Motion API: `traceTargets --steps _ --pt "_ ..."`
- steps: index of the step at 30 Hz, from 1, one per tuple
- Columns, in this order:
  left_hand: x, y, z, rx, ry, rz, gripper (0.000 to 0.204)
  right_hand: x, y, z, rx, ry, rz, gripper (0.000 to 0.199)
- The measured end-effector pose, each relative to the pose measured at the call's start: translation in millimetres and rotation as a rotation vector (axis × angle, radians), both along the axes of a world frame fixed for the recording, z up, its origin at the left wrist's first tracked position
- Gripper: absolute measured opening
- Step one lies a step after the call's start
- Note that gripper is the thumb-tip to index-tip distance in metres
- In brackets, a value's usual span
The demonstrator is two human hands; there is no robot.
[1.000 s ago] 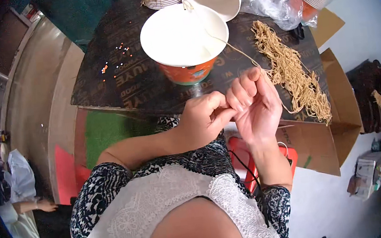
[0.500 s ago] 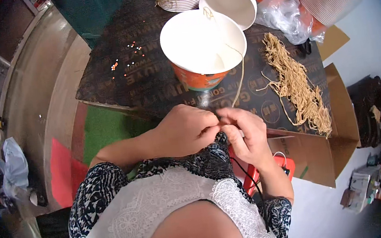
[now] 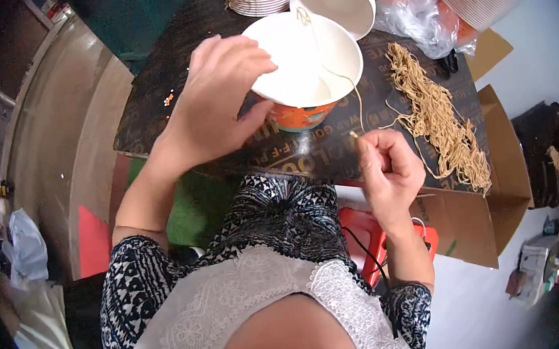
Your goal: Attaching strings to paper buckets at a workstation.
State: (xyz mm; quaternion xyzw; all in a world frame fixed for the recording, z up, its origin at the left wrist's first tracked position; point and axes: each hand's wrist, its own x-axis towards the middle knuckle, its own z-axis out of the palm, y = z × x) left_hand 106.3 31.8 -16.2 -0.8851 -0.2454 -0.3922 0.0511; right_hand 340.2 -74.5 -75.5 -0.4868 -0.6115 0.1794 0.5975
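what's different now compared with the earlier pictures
The left hand has parted from the right hand and moved up and to the left, now open at the bucket's left side; whether it touches is unclear. The right hand has shifted right since half a second ago, still pinching the cord. The bucket and the tan bundle stayed put.

Upper garment: black-and-white patterned fabric, zigzag and geometric figures on the left sleeve (image 3: pixel 137 274) and the right sleeve (image 3: pixel 411 307), both ending near the elbow. Collar (image 3: pixel 222 306): broad, white, floral lace, scalloped along its outer edge, set around a deep rounded neckline; openwork reads heavier on the right side. Lap fabric (image 3: pixel 291 217): similar dark-and-light print, finer and more streaked. Left hand (image 3: pixel 220 99) and right hand (image 3: pixel 392 173): bare, as are the forearms.
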Motion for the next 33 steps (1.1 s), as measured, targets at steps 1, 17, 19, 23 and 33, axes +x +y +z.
traceTargets --steps 1,17,19,23,33 --pt "0.1 4.1 -8.6 0.059 0.058 0.052 0.019 -2.9 0.5 -0.9 0.004 0.022 -0.018 0.006" --pt "30.1 -10.0 11.7 -0.332 0.023 -0.086 0.012 -11.6 23.5 -18.1 0.174 -0.023 -0.091 0.009" --pt "32.6 -4.1 16.9 -0.468 0.117 -0.144 0.015 -13.4 26.3 -18.7 0.181 -0.027 -0.081 0.009" --pt "35.2 7.5 14.3 -0.598 0.142 -0.214 0.015 -14.3 29.0 -20.8 0.19 -0.046 -0.088 0.009" --pt "43.9 16.9 17.0 -0.69 0.244 -0.331 0.022 -16.7 33.2 -19.8 0.209 -0.08 -0.072 0.011"
